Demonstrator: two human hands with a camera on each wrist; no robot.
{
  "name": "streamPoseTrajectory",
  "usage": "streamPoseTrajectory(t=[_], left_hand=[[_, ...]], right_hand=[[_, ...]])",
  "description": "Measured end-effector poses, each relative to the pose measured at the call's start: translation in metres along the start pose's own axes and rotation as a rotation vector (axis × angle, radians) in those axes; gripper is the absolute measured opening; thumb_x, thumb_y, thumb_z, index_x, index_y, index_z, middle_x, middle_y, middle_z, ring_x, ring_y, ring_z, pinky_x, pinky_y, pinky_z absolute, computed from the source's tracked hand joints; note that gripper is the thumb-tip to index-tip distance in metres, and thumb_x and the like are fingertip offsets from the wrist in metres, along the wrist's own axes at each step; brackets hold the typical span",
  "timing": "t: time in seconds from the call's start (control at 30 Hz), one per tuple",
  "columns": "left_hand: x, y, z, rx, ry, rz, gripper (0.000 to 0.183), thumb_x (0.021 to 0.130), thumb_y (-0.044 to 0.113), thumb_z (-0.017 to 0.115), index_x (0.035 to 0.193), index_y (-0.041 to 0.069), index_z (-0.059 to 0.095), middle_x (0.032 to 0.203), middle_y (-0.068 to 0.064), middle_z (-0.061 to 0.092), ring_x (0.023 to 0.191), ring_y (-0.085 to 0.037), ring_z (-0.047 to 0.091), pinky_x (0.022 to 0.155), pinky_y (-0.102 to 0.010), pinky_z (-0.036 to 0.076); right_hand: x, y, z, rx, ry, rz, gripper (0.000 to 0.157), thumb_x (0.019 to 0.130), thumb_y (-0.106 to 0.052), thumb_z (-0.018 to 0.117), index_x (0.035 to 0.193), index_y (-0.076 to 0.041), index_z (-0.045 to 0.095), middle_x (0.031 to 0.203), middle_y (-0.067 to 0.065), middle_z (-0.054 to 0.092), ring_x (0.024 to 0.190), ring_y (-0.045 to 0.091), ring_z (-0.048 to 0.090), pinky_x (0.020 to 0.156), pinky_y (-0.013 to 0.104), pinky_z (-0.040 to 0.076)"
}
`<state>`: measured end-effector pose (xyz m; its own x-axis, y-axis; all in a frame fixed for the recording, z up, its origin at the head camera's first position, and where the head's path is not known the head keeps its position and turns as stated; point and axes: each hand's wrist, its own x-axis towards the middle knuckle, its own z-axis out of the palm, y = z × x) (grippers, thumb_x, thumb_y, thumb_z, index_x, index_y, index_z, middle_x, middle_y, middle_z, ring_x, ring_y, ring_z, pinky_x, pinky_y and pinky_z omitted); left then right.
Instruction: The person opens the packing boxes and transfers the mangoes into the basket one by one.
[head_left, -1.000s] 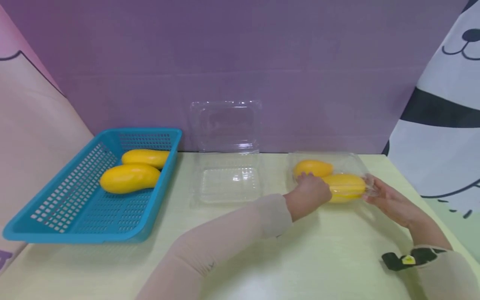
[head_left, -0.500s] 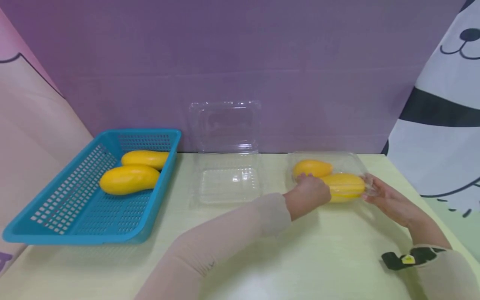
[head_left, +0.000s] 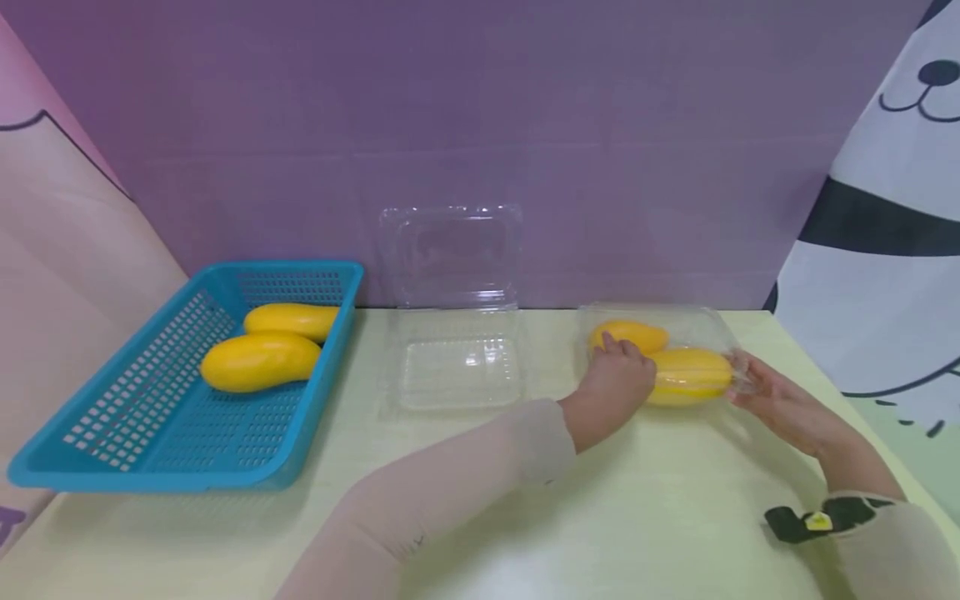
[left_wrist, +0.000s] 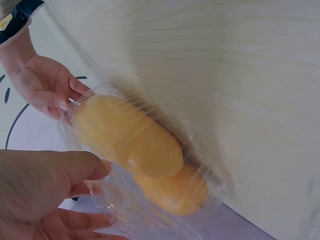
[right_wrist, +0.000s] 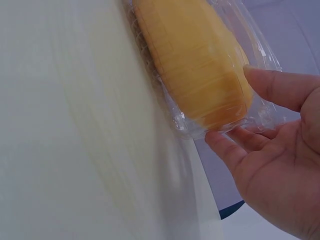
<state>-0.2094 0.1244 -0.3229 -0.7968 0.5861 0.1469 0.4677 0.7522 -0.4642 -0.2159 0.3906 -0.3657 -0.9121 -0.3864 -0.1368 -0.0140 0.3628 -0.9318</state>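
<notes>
A clear plastic clamshell container (head_left: 693, 321) with two yellow, oblong, mango-like fruits (head_left: 686, 375) inside lies at the table's right; its lid is down over them. My right hand (head_left: 783, 404) grips the container's right end, its thumb (right_wrist: 280, 87) on the lid and fingers beneath the edge. At the near left side, my left hand (head_left: 611, 387) rests on the lid. Its thumb (left_wrist: 82, 167) touches the plastic in the left wrist view, the other fingers fairly straight. A second clear clamshell container (head_left: 459, 358) stands open beside it, its lid upright.
A blue perforated basket (head_left: 187, 477) at the left holds two more yellow fruits (head_left: 261, 361). Behind the pale table (head_left: 637, 533) hangs a purple cloth (head_left: 480, 100). Printed cloth (head_left: 892, 292) borders the right side.
My left hand has shifted slightly down and left over the lid, and its fingers have loosened. The right hand keeps its grip on the container's end.
</notes>
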Motion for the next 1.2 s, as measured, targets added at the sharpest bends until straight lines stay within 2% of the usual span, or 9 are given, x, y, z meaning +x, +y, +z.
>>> streamPoseTrajectory(t=[0.17, 0.43, 0.6, 0.67, 0.73, 0.8, 0.9, 1.07, 1.2], left_hand=[[0.003, -0.006, 0.004, -0.055, -0.082, 0.034, 0.030, 0.103, 0.013, 0.033, 0.128, 0.022, 0.047, 0.141, -0.012, 0.049, 0.124, -0.032, 0.053, 0.097, -0.034, 0.050], [0.006, -0.007, 0.005, -0.079, -0.043, 0.082, 0.029, 0.102, 0.010, 0.036, 0.125, 0.017, 0.052, 0.130, -0.009, 0.060, 0.119, -0.029, 0.057, 0.096, -0.035, 0.050], [0.007, -0.006, 0.001, -0.125, -0.061, 0.081, 0.028, 0.101, 0.011, 0.039, 0.123, 0.017, 0.056, 0.122, 0.000, 0.065, 0.115, -0.025, 0.060, 0.097, -0.034, 0.050], [0.008, -0.006, -0.001, -0.147, -0.055, 0.079, 0.025, 0.099, 0.011, 0.042, 0.116, 0.018, 0.059, 0.110, 0.007, 0.067, 0.102, -0.019, 0.063, 0.091, -0.031, 0.052], [0.008, -0.006, -0.002, -0.173, -0.042, 0.080, 0.021, 0.098, 0.011, 0.046, 0.107, 0.020, 0.062, 0.096, 0.012, 0.066, 0.087, -0.012, 0.061, 0.083, -0.028, 0.053], [0.009, -0.006, -0.002, -0.205, -0.026, 0.077, 0.019, 0.096, 0.010, 0.048, 0.097, 0.022, 0.063, 0.083, 0.013, 0.061, 0.074, -0.008, 0.053, 0.075, -0.025, 0.050], [0.009, -0.007, -0.002, -0.233, -0.027, 0.080, 0.019, 0.095, 0.009, 0.050, 0.088, 0.023, 0.060, 0.075, 0.012, 0.053, 0.068, -0.007, 0.045, 0.067, -0.023, 0.044], [0.012, -0.007, -0.004, -0.237, -0.095, 0.083, 0.017, 0.097, 0.012, 0.049, 0.089, 0.024, 0.057, 0.073, 0.010, 0.047, 0.067, -0.008, 0.041, 0.059, -0.022, 0.036], [0.015, -0.008, -0.004, -0.232, -0.149, 0.096, 0.016, 0.098, 0.014, 0.048, 0.093, 0.026, 0.057, 0.075, 0.009, 0.046, 0.068, -0.008, 0.040, 0.058, -0.023, 0.035]], right_hand=[[0.000, 0.002, -0.001, 0.014, 0.000, -0.011, 0.075, 0.101, -0.013, 0.040, 0.148, -0.006, -0.018, 0.151, 0.016, -0.027, 0.143, 0.019, -0.017, 0.102, 0.001, 0.018], [-0.001, 0.003, 0.000, 0.025, -0.014, -0.038, 0.074, 0.101, -0.012, 0.039, 0.147, -0.006, -0.019, 0.150, 0.018, -0.029, 0.141, 0.002, -0.007, 0.100, 0.000, 0.021], [-0.001, -0.001, 0.001, 0.023, -0.003, -0.001, 0.076, 0.101, -0.014, 0.041, 0.147, -0.007, -0.019, 0.151, 0.018, -0.029, 0.142, 0.028, -0.018, 0.106, 0.005, 0.017], [0.000, -0.002, 0.001, 0.015, 0.004, 0.016, 0.077, 0.100, -0.015, 0.042, 0.147, -0.007, -0.019, 0.151, 0.017, -0.028, 0.140, 0.036, -0.019, 0.108, 0.007, 0.016], [0.000, -0.002, 0.000, 0.009, 0.007, 0.023, 0.078, 0.101, -0.015, 0.042, 0.147, -0.007, -0.019, 0.151, 0.017, -0.028, 0.140, 0.037, -0.019, 0.108, 0.007, 0.016], [0.000, -0.002, 0.000, 0.009, 0.005, 0.016, 0.077, 0.101, -0.015, 0.041, 0.147, -0.007, -0.020, 0.151, 0.017, -0.029, 0.141, 0.033, -0.018, 0.105, 0.005, 0.018], [0.000, -0.001, 0.000, 0.019, -0.005, -0.009, 0.076, 0.101, -0.013, 0.040, 0.147, -0.006, -0.020, 0.150, 0.016, -0.031, 0.143, 0.022, -0.017, 0.101, 0.001, 0.019], [-0.001, 0.002, 0.001, 0.021, -0.024, -0.055, 0.073, 0.101, -0.012, 0.038, 0.146, -0.003, -0.019, 0.149, 0.017, -0.032, 0.137, -0.008, 0.002, 0.097, 0.000, 0.025], [0.000, 0.001, 0.001, 0.022, -0.020, -0.046, 0.074, 0.101, -0.013, 0.039, 0.147, -0.005, -0.018, 0.151, 0.014, -0.031, 0.132, -0.015, 0.008, 0.097, 0.000, 0.025]])
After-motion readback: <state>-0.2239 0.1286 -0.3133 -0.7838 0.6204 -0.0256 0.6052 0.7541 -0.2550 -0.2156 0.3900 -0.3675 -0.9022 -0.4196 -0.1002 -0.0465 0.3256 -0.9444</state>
